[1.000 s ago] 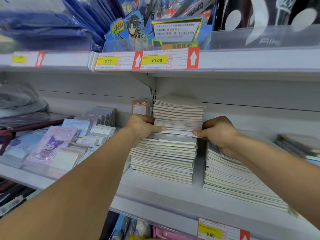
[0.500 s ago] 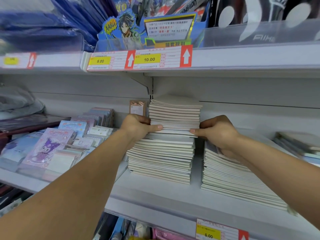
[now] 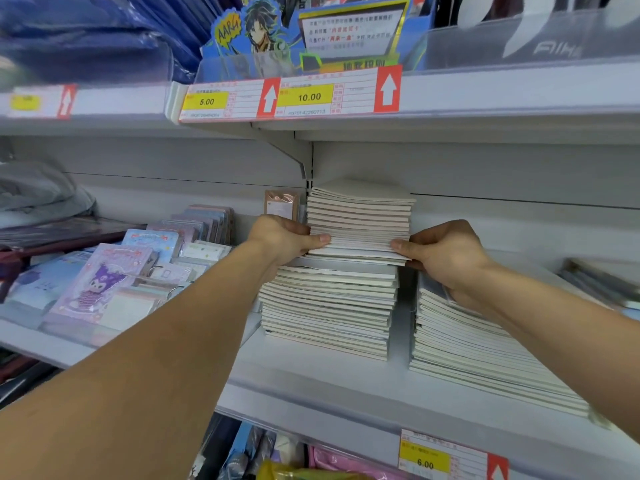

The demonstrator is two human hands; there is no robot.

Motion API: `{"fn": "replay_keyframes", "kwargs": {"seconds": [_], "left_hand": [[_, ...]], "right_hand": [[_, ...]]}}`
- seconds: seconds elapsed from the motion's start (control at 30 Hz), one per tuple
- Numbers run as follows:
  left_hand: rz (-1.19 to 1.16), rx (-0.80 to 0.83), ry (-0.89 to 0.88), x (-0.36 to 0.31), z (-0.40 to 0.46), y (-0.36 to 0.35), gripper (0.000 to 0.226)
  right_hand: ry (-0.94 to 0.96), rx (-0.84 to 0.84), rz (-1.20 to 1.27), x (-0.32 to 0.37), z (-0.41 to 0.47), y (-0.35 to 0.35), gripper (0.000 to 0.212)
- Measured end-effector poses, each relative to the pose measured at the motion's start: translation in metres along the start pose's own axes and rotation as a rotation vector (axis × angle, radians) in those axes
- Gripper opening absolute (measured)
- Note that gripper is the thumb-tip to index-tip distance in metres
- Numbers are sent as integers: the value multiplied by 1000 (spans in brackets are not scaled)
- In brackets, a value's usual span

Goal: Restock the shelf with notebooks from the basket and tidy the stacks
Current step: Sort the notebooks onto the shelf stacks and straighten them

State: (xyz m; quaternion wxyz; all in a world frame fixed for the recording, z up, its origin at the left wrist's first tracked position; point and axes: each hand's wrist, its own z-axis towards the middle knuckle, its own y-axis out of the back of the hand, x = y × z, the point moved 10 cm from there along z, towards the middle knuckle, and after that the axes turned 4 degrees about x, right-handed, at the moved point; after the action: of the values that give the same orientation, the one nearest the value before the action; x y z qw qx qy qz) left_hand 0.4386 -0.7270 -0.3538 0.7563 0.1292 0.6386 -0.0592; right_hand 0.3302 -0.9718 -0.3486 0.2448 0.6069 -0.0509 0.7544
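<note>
Shelf-edge price tags [image 3: 290, 95] read 5.00, 10.00; lower tag [image 3: 425, 460] 6.00.

A stationery shop aisle.
Price tags [image 3: 309, 97] are clipped to shelf [image 3: 346, 379] edges stocked with notebook stacks [image 3: 329, 306].

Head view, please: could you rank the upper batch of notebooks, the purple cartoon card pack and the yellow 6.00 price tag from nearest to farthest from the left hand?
1. The upper batch of notebooks, gripped by the left hand at its left edge.
2. The purple cartoon card pack, farther left on the same shelf.
3. The yellow 6.00 price tag, down right on the shelf's front edge.
</note>
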Motion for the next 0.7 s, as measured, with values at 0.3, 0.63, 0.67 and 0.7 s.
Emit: {"fn": "replay_keyframes", "kwargs": {"seconds": [0.3,0.63,0.67,0.7], "left_hand": [[30,106,35,-1,-16,-8,89],[171,48,25,-9,-11,1,46],[243,55,14,-14,-11,2,45],[302,66,8,-17,-10,1,47]], "right_hand": [[-82,120,45,5,-14,-9,29],[-39,88,-11,2,-9,-2,34],[-38,112,-53,4,-8,-3,27],[-40,140,-105,6,-9,-5,24]]}}
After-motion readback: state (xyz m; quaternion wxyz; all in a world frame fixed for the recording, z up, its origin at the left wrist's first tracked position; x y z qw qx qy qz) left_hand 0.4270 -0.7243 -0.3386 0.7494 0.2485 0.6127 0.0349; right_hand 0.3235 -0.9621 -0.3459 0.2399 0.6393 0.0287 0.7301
